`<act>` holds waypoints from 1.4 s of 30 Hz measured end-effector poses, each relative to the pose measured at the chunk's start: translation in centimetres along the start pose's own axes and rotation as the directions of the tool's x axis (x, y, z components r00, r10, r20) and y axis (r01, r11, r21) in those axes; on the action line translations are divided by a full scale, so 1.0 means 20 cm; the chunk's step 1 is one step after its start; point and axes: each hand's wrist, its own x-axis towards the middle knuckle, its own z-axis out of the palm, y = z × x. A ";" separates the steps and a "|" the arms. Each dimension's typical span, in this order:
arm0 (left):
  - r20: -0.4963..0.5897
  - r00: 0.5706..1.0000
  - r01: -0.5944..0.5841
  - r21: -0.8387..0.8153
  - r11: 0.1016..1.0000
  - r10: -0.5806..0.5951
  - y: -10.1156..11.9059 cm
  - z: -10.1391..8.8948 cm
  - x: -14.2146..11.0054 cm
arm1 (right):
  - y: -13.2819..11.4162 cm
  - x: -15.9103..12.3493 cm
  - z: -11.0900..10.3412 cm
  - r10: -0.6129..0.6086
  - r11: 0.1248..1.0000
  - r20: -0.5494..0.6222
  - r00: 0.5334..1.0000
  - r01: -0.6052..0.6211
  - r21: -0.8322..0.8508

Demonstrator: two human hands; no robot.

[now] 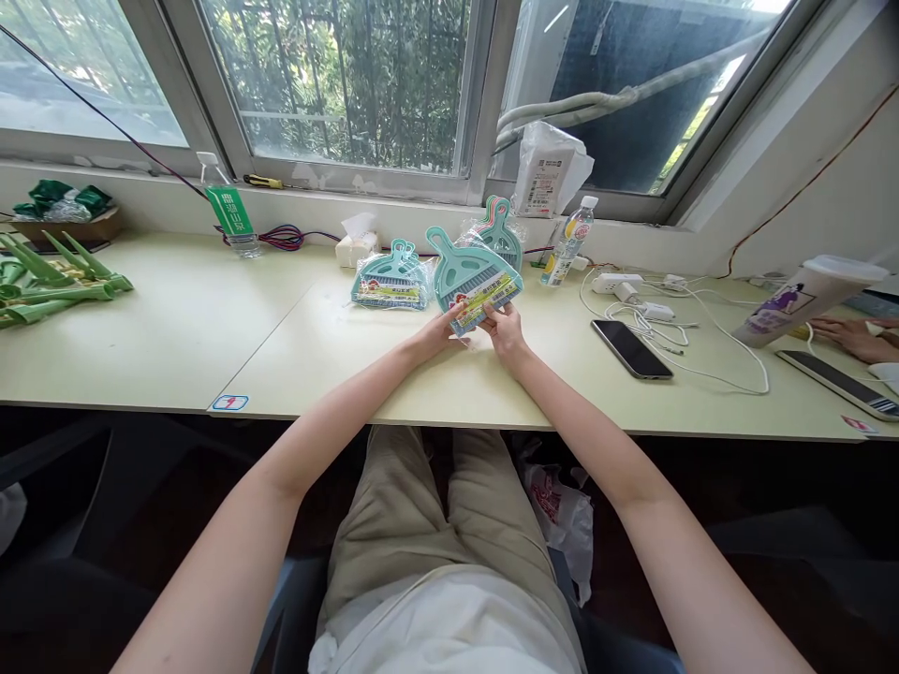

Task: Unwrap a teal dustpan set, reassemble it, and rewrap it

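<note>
Nearest the camera: the seated person's lap, in beige trousers (428, 524) and a white shirt hem, with two bare forearms reaching forward over the desk (175, 337) edge.

Left hand (441, 333): closed on the lower left edge of a packaged teal dustpan-and-brush set (472, 279), thumb on top.
Right hand (504, 329): closed on the lower right edge of the same set. The two hands sat close together, the package held between them, tilted, handle pointing up and away, just above the desk surface.

Just left of the held set: a second wrapped teal set (391, 279), lying flat on the desk.
Behind the held set: a stack of further wrapped sets (500, 236), one with a pink rim, leaning toward the window sill.
Beyond these: a tissue pack (357, 245); a clear water bottle with yellow label (568, 241); a white bag (548, 168) on the sill.

Right of the hands: a dark phone (630, 348), face up; white chargers and cables (653, 309); a tall lidded cup (807, 298), tilted; another person's hand (853, 337) at the far right edge.

Far left: a bottle with green label (230, 211); a pile of green plastic parts (49, 276).
</note>
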 end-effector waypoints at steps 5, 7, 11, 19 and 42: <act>-0.219 0.943 -0.264 -0.043 0.964 0.249 0.02 -0.02 0.02 | 0.01 -0.02 0.02 0.007 1.000 0.039 0.999 -0.006 -0.017; -0.254 0.943 -0.228 -0.026 0.973 0.214 0.02 -0.02 0.02 | 0.00 -0.03 0.03 0.009 0.999 0.052 0.999 -0.007 -0.033; -0.141 0.989 -0.044 0.056 0.997 0.051 0.01 0.00 0.00 | -0.03 -0.02 0.02 0.001 0.999 0.063 0.998 0.002 -0.051; -0.205 0.965 -0.136 0.142 0.981 0.163 0.03 0.01 -0.03 | -0.01 -0.02 0.02 -0.001 0.999 0.049 0.999 0.003 -0.040; -0.357 0.933 -0.061 -0.025 0.998 0.048 0.15 -0.16 -0.02 | -0.15 0.05 -0.18 -0.405 0.554 0.187 0.895 0.403 -0.728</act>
